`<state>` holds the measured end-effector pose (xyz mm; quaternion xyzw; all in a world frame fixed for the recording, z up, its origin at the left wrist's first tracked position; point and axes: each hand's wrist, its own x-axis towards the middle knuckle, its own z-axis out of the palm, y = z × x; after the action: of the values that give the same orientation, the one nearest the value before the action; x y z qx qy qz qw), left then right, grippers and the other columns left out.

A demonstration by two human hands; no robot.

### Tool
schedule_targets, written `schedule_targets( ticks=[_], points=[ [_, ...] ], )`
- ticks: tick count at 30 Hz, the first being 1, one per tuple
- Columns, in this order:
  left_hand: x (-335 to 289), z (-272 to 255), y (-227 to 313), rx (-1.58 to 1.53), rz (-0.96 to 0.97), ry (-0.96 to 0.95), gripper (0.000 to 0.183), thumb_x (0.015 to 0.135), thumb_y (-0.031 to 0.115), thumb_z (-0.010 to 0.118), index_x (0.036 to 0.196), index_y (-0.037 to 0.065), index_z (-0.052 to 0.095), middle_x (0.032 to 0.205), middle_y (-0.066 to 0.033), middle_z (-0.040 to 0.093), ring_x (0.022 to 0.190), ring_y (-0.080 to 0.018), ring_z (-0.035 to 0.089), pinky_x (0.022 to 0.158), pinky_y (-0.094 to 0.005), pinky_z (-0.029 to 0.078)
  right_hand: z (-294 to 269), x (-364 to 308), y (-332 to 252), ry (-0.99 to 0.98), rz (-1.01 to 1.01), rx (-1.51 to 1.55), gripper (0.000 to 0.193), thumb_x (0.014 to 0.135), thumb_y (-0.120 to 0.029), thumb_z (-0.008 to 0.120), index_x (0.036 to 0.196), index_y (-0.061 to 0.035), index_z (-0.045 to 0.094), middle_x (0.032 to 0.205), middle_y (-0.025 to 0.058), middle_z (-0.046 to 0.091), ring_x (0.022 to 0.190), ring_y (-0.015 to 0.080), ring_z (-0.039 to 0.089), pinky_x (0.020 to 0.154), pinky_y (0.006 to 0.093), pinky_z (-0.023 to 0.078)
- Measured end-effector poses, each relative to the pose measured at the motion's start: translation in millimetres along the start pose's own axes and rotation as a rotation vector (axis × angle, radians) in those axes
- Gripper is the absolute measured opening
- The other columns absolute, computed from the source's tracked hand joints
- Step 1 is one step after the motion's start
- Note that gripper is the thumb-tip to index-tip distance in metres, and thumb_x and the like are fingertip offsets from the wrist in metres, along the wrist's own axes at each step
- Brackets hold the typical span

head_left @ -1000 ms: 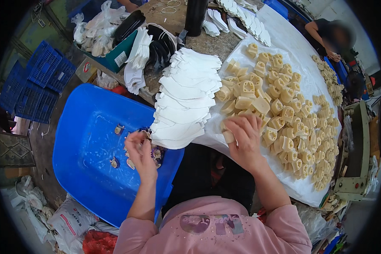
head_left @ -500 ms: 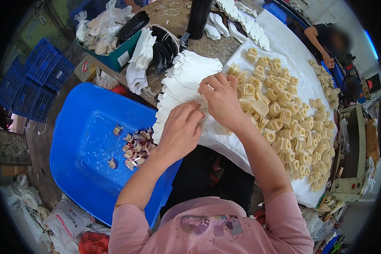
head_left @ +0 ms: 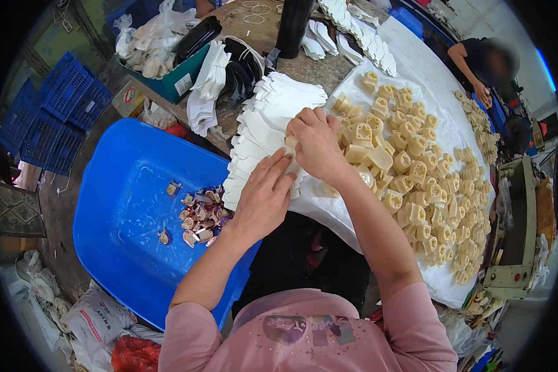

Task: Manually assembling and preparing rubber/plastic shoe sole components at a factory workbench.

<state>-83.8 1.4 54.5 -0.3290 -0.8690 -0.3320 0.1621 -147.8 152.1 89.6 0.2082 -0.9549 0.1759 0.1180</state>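
My right hand [head_left: 317, 146] is closed, its fingertips pinching a small cream piece [head_left: 291, 142] that is mostly hidden. Just below it, my left hand [head_left: 263, 197] lies with fingers stretched and slightly apart, fingertips close to that piece; whether they touch it is unclear. Both hands are over a fanned stack of thin white cut pieces [head_left: 273, 106]. Right of my right hand, many hollow cream moulded pieces [head_left: 416, 144] lie heaped on a white sheet [head_left: 353, 222]. Left of my left forearm, small purple-and-beige pieces [head_left: 198, 224] sit in a blue tub [head_left: 115, 248].
A black cylinder [head_left: 293, 28] stands at the back of the table, with more white pieces [head_left: 373, 43] beside it. A green box [head_left: 162, 87] holds plastic bags. Blue crates [head_left: 59, 118] are stacked far left. Another person [head_left: 477, 65] works at far right.
My right hand has moved slightly left and down, and a cream piece now shows at its fingertips. My left fingers have straightened a little.
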Motion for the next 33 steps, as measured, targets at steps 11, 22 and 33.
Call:
schedule_targets(
  ticks=[11, 22, 33],
  points=[
    [-4, -16, 30, -0.65, -0.036, -0.077, 0.04, 0.088, 0.025, 0.054, 0.118, -0.002, 0.054, 0.116, -0.0202, 0.051, 0.106, -0.0346, 0.051, 0.089, -0.0372, 0.041, -71, -110, 0, 0.049, 0.098, 0.62, 0.035, 0.062, 0.013, 0.046, 0.09, -0.0056, 0.055, 0.087, 0.0095, 0.055, 0.091, 0.0291, 0.053, 0.083, 0.0381, 0.036],
    [-37, 32, 80, -1.291, -0.599, -0.221, 0.027, 0.095, 0.012, 0.048, 0.115, -0.001, 0.059, 0.077, -0.0043, 0.06, 0.066, -0.0069, 0.053, 0.057, -0.0192, 0.04, -56, -185, 22, -0.131, 0.12, 0.657, 0.024, 0.071, 0.005, 0.054, 0.092, -0.0073, 0.055, 0.086, 0.0086, 0.054, 0.09, 0.0283, 0.052, 0.084, 0.0363, 0.034],
    [-15, 51, 81, -1.457, -0.6, 0.037, 0.04, 0.1, 0.025, 0.034, 0.113, -0.007, 0.054, 0.097, -0.0174, 0.063, 0.085, -0.02, 0.059, 0.069, -0.0302, 0.045, -48, -176, 31, 0.223, 0.497, -0.071, 0.041, 0.075, -0.009, 0.061, 0.113, -0.0025, 0.05, 0.077, 0.0137, 0.058, 0.064, 0.0321, 0.061, 0.053, 0.0399, 0.049]
  ],
)
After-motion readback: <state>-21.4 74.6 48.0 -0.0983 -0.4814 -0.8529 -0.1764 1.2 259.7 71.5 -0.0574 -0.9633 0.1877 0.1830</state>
